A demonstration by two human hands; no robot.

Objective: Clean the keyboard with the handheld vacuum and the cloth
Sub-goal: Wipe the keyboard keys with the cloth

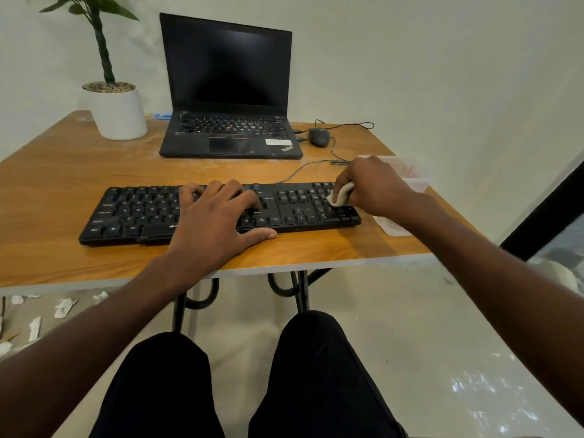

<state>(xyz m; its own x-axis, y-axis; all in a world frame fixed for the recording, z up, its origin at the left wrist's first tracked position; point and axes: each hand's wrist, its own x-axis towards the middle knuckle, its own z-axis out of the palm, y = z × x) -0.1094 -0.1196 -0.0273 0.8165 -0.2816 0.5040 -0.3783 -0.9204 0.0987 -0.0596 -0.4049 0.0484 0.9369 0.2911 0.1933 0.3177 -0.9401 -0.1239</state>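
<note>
On the wooden surface (pixel 63 172), the black keyboard (pixel 132 213) lies with its long axis left to right, near the front edge. Behind it, a laptop (pixel 227 90) reads "ThinkPad". The left hand (pixel 215 222) rests flat, fingers spread, on the keys; the right hand (pixel 376 188) pinches a cloth (pixel 339 196) against the number pad.

Black keyboard (pixel 218 213), off-white cloth (pixel 340 195)
</note>
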